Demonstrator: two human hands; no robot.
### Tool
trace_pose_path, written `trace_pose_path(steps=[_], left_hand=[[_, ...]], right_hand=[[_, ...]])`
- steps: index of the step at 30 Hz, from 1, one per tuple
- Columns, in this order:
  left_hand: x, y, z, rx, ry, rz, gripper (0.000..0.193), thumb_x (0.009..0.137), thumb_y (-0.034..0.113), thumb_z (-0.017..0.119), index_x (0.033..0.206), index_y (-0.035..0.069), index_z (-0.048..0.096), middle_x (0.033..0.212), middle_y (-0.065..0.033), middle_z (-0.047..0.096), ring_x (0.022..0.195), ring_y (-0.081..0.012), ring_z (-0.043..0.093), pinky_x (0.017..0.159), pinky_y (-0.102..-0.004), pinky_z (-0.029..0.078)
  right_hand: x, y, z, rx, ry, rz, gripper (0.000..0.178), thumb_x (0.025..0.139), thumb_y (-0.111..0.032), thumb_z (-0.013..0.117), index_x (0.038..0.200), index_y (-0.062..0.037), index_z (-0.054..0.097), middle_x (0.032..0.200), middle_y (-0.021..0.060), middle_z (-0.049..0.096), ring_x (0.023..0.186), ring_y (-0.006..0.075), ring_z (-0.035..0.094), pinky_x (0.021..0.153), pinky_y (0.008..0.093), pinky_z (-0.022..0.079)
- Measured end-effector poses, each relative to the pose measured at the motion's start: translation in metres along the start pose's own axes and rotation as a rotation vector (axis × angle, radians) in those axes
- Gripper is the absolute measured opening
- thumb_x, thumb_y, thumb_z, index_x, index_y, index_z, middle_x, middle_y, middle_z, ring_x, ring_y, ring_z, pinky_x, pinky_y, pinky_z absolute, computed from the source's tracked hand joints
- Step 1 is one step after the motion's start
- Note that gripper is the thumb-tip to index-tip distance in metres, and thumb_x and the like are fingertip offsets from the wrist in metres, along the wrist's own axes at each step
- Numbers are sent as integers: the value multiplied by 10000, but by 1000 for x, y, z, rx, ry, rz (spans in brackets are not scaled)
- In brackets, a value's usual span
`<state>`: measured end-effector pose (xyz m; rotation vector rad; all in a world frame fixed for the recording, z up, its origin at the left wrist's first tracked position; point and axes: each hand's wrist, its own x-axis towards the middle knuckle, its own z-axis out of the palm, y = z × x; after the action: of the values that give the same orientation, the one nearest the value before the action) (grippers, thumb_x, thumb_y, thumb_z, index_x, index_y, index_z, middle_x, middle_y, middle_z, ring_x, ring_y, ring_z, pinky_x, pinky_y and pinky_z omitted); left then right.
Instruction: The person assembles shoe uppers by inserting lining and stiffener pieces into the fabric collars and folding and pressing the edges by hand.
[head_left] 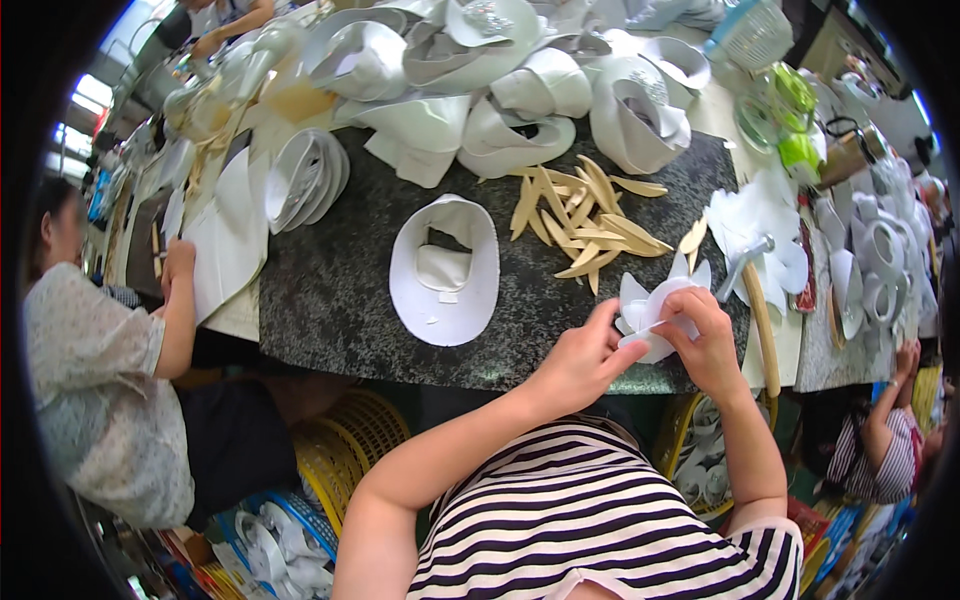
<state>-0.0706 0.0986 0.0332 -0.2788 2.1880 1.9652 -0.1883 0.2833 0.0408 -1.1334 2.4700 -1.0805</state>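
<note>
Near the front right edge of the dark speckled work board, both my hands are at a fanned bunch of thin white pointed pieces. My right hand pinches the bunch between thumb and fingers. From the left, my left hand grips its near side with the thumb, its other fingers partly hidden. A white oval piece with an opening and an inner flap, like a shoe upper, lies to the left of my hands. Beyond them is a loose pile of tan leaf-shaped strips.
A hammer lies right of my hands beside flat white cut pieces. White shaped uppers are heaped at the back. Yellow baskets stand below the table edge. A co-worker sits at the left; another is at the far right.
</note>
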Motion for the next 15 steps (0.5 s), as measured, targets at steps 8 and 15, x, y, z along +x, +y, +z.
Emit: trace_pose_path(steps=[8,15], left_hand=[[37,-10,-3,-96,112,-39,198,1025,141,583,1059,-39,509,671,-109,683,513,-146,661,433,-278,519],[8,-1,-11,628,276,166,355,962,310,686,1071,-14,591,703,-179,688,666,-383,706,574,-455,542]], right_hand=[[3,54,-11,1395,265,116,160,1026,-116,610,1162,-94,528,966,70,632,924,171,584,887,320,472],[13,50,-33,982,439,63,283,1070,-195,553,1320,-74,494,958,48,605,798,91,541,653,237,454]])
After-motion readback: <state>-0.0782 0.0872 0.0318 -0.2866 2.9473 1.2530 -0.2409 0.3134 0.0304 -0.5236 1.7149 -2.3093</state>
